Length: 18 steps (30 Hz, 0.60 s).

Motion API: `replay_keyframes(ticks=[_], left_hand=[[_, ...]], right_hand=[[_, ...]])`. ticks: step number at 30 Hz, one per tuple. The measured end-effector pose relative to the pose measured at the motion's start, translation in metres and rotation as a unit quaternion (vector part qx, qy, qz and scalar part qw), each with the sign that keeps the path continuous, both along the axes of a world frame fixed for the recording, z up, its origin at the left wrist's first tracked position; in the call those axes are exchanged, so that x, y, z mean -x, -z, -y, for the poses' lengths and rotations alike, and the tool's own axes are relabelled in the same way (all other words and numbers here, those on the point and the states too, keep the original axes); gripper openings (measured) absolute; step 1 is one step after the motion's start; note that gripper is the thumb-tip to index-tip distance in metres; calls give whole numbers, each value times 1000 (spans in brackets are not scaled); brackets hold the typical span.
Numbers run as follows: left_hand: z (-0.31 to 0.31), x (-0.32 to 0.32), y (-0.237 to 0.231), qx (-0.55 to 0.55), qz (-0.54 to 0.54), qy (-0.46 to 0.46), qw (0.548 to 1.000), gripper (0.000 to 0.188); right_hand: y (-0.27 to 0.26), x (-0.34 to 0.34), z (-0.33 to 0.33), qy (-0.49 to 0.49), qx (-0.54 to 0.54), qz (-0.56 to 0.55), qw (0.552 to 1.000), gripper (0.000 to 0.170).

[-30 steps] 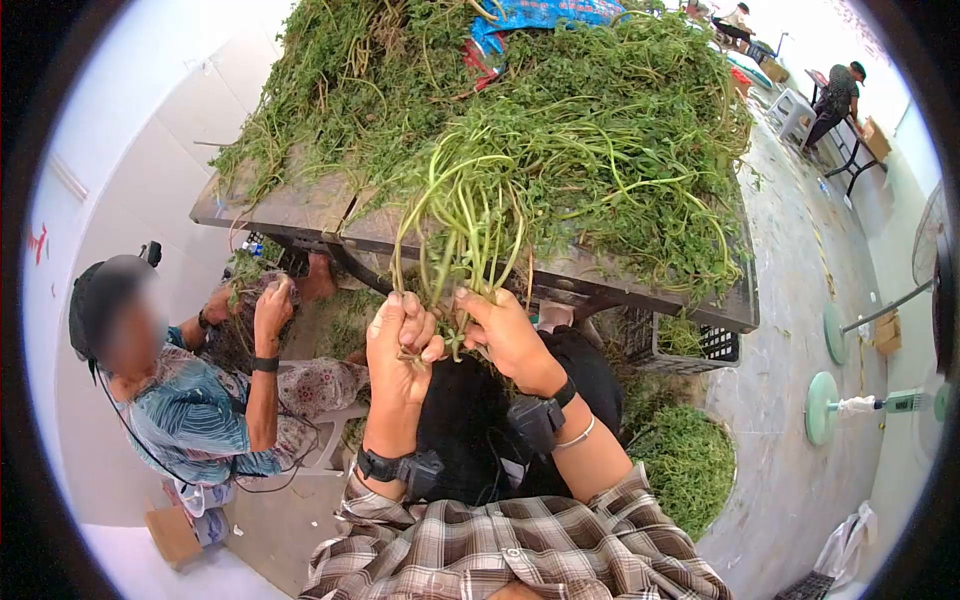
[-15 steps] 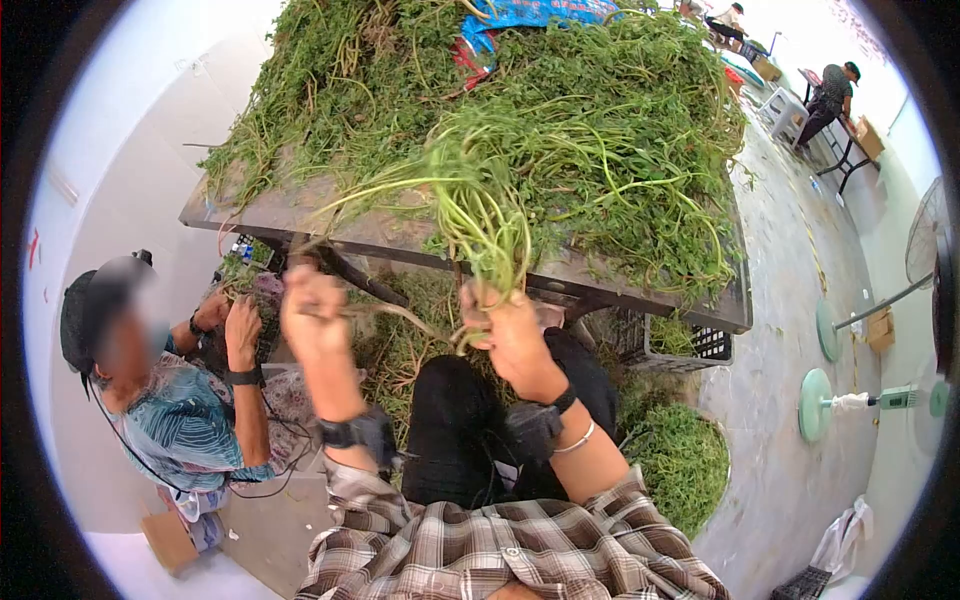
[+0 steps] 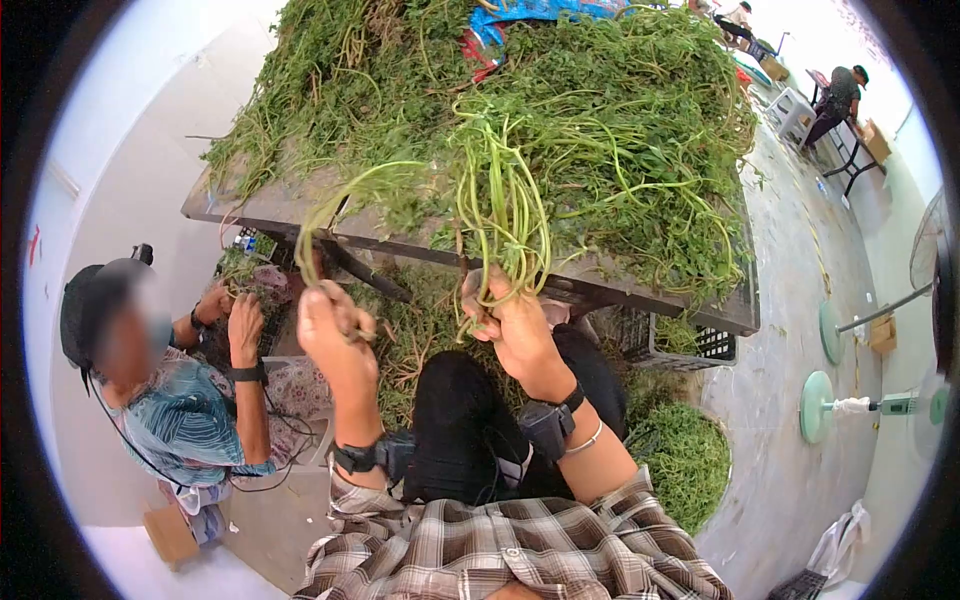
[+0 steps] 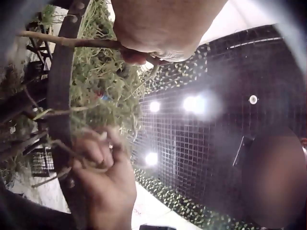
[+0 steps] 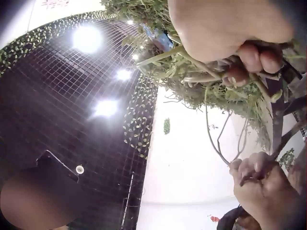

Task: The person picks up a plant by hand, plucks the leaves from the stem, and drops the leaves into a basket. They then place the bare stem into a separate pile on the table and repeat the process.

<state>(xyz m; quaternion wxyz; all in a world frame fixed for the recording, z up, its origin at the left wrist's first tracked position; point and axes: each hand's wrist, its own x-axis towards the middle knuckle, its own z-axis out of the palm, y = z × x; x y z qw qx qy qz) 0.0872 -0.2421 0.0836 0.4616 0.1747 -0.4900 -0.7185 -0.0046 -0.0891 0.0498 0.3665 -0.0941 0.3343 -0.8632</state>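
Observation:
My right hand grips a bunch of long green leafy stems, which rises from the fist in front of the table edge. To the left, my left hand has its fingers curled round a thinner stem that arches up and over to the right. A brownish length of stem passes through the left fingers in the left wrist view. Cut stem ends poke out beside the right fingers in the right wrist view. The two hands are apart, above the knees.
A large heap of greens covers much of the table, with a blue printed bag on it. A black crate stands below. More greens lie at the lower right. Another person sits close on the left.
My left hand has parted from the right and moved left, taking a stem out of the bunch. That stem now points more upward. My right hand keeps its hold on the bunch.

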Motion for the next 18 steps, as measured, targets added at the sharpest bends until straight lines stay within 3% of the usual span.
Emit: replay_keyframes(ticks=[4,8,12,16,18], left_hand=[[-28,-9,12,71,64,31,995,26],[-42,-12,16,141,127,39,981,28],[-43,-21,37,251,199,70,945,28],[-50,-29,39,349,251,77,900,25],[-48,-33,42,435,279,60,854,23]], right_hand=[[7,-5,10,14,-13,-48,999,21],[7,-9,10,-38,21,-98,994,35],[3,-13,9,-48,-33,-112,992,37],[-6,-17,11,-12,-25,-142,989,28],[2,-17,16,-13,-44,-191,980,27]])
